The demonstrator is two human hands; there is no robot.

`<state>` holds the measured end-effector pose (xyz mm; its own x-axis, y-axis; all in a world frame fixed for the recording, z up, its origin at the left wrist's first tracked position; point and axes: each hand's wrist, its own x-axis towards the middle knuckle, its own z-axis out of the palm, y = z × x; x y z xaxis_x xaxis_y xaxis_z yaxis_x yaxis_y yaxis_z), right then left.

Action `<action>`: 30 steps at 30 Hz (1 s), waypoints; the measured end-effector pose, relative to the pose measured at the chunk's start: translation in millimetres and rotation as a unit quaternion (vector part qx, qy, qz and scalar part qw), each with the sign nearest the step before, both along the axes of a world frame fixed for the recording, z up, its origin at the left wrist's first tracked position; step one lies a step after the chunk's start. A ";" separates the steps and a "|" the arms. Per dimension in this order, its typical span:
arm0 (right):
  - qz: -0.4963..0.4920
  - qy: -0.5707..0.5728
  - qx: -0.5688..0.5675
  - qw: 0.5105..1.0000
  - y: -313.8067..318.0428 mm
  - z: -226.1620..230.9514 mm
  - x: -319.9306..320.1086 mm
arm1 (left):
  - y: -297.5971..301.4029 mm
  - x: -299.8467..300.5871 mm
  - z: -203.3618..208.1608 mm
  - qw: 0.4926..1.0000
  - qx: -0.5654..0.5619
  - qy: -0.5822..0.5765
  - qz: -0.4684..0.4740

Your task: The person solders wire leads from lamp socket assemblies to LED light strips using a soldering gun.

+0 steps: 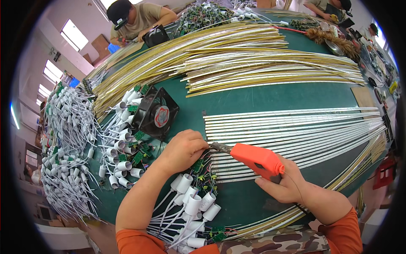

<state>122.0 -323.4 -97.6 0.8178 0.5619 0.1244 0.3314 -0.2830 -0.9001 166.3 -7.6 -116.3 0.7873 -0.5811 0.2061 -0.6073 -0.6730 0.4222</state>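
Observation:
An orange soldering gun [256, 160] is gripped in my right hand [285, 186], its dark tip pointing left. That tip meets the left ends of a row of thin white LED strips [270, 137] laid side by side. My left hand [184, 148] is closed in a pinch beside the tip; its fingers hide what they hold. Thin coloured wires [207, 160] hang just below those fingertips. Under my left forearm lie several white lamp caps [193, 205] with white leads, and small green circuit boards [219, 237] are wired to them.
A black square fan [155, 113] stands behind my left hand. More white caps [67, 122] are heaped at the left. Bundles of yellow and white strips [270, 67] cover the green table's [249, 99] far side. A co-worker [137, 21] sits at the far left.

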 end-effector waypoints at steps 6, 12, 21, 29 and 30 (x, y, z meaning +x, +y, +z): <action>-0.002 0.008 -0.024 1.000 -0.8 3.3 -1.9 | -1.2 0.4 -0.8 1.000 -0.001 -0.004 -0.001; 0.003 -0.014 -0.024 1.000 1.1 2.6 -1.1 | 2.0 -2.5 -0.6 1.000 0.007 -0.007 0.009; -0.039 0.045 0.041 0.997 -14.0 7.3 -2.2 | 1.2 -0.8 1.0 1.000 0.008 -0.001 -0.004; -0.032 0.121 0.098 0.987 -13.1 24.1 -1.0 | -0.8 -1.3 1.2 1.000 0.010 0.009 0.003; -0.034 0.104 0.075 0.991 -14.2 23.7 -0.6 | -0.7 -1.1 1.3 1.000 0.014 0.014 0.006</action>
<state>121.4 -337.6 -73.9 0.8702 0.4919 0.0276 0.1197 -0.1569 -0.9803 165.2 -8.3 -115.0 0.7997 -0.5767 0.1673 -0.5870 -0.6923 0.4197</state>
